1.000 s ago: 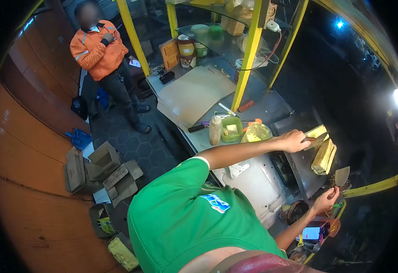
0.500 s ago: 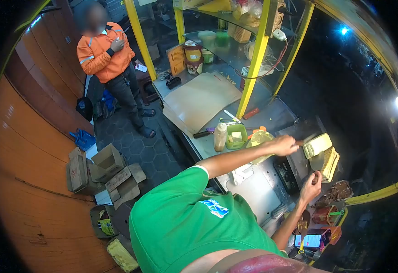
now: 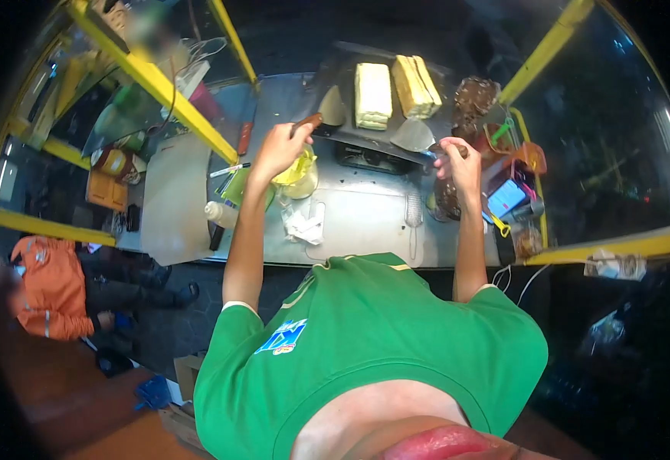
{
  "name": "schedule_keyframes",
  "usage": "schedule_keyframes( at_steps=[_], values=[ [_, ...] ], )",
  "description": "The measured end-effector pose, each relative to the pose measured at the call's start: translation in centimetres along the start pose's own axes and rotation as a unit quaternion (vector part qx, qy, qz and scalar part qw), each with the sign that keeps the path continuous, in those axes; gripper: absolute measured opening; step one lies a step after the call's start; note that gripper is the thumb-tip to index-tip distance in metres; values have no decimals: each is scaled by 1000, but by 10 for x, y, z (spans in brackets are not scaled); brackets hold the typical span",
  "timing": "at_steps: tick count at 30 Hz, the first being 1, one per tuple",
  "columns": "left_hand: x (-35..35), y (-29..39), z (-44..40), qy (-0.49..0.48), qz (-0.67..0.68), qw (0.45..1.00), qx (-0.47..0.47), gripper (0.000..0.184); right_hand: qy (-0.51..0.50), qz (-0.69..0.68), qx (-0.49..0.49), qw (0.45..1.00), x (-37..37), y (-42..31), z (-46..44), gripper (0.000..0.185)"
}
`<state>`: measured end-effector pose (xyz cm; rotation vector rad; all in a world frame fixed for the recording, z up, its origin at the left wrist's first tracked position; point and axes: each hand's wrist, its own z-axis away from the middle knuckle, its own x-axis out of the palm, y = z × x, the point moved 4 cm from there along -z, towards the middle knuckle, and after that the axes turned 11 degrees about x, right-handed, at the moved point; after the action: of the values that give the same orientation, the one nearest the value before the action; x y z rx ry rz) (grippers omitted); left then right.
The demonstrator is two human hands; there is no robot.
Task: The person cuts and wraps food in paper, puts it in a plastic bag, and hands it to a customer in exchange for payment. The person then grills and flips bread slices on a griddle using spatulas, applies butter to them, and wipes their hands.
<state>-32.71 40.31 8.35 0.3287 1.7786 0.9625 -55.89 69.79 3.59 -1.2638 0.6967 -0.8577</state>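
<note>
Two yellow bread blocks lie side by side on a dark griddle (image 3: 333,69): a pale block (image 3: 373,96) and a browner, layered block (image 3: 417,87). My left hand (image 3: 280,153) is closed round the brown handle of a spatula (image 3: 332,107), its blade left of the pale block. In my right hand (image 3: 460,162) is the handle of a second spatula (image 3: 413,135), whose wide blade rests just below the blocks. Neither blade touches bread as far as I can tell. Below my left hand stands a tub of yellow spread (image 3: 298,178).
A squeeze bottle (image 3: 221,214), white tissue (image 3: 303,223) and grater (image 3: 414,208) are on the counter. At the right are a chocolate-smeared container (image 3: 475,103) and a phone (image 3: 506,198). A person in an orange jacket (image 3: 50,287) stands at left. Yellow posts (image 3: 158,84) frame the stall.
The view has turned, so the griddle now lies straight ahead. The left spatula has come away from the pale block, and the blocks now stand apart. Both hands keep their spatulas.
</note>
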Motion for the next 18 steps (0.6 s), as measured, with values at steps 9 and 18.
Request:
schedule_keyframes(
  at_steps=[9,18],
  values=[
    [52,29,-19,47,-104,993,31,48,-4,-54,70,996,50,20,-59,27],
    [23,-44,-43,70,-1,997,18,42,52,147,-115,981,65,-33,-18,25]
  ],
)
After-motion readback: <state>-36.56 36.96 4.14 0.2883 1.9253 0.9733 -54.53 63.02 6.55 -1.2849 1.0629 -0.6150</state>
